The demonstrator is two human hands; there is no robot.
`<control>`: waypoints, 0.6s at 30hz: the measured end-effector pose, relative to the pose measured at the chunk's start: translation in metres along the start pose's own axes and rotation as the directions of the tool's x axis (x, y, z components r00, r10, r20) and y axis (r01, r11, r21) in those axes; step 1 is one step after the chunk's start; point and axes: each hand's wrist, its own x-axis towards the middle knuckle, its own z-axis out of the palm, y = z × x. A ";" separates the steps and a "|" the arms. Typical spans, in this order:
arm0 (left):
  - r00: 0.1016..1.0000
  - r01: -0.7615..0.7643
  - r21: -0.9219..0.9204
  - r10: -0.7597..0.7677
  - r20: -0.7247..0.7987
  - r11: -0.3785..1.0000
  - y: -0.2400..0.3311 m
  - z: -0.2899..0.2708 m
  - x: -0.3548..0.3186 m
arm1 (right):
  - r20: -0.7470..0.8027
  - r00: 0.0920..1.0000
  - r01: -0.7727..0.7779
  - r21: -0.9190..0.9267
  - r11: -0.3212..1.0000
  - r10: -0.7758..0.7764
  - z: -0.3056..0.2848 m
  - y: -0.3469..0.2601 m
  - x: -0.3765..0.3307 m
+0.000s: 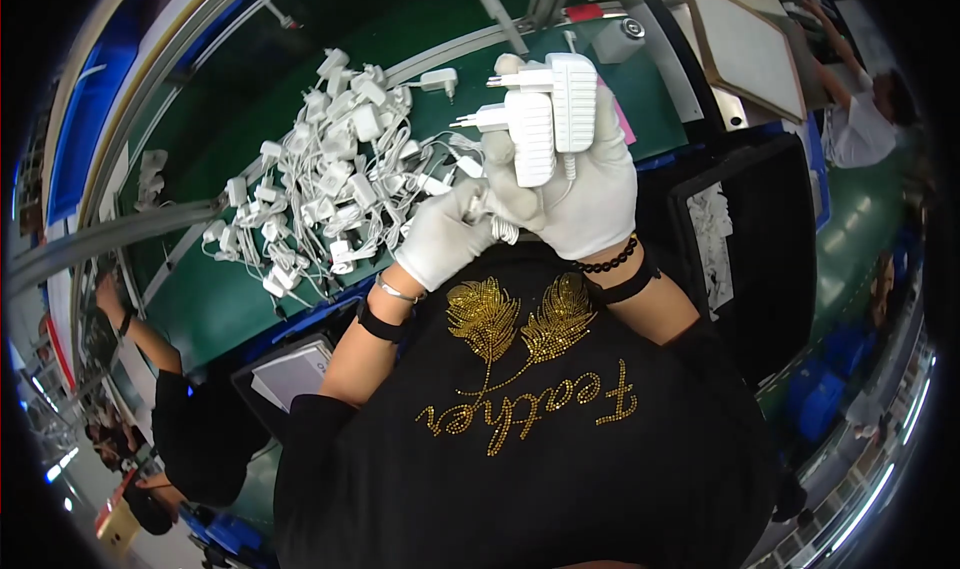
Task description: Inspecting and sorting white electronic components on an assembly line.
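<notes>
Both my hands wear white gloves. In my right hand (604,189), raised in front of my chest, two white plug-in power adapters are gripped side by side. The upper adapter (573,101) and the lower adapter (530,139) both have ribbed cases, and their pins point left. Lower and to the left, my left hand (440,237) closes its fingers on a bundled white cable (505,231) close to my right fingers. Which adapter this cable belongs to is partly hidden by the gloves. Left of my hands, a large heap of white adapters with cables (340,169) covers the green bench.
A single adapter (438,80) lies beyond the heap on the green bench top (200,314). A white cylindrical object (620,41) stands at the back right, near a black bin (765,259). Metal frame bars (110,237) cross at left. Other people are on both sides.
</notes>
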 end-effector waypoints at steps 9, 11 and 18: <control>0.794 -0.433 0.183 0.469 -0.387 0.883 0.052 0.021 0.024 | 0.113 0.979 0.178 -0.066 0.982 -0.170 -0.020 -0.072 -0.048; 0.789 -0.454 0.282 0.528 -0.314 0.845 0.053 0.024 0.040 | 0.124 0.943 0.326 -0.145 0.934 -0.309 -0.015 -0.105 -0.073; 0.474 -0.853 0.181 0.872 -0.127 0.490 0.154 0.098 0.088 | 0.425 0.353 0.831 -0.552 0.070 -0.833 0.045 -0.207 -0.252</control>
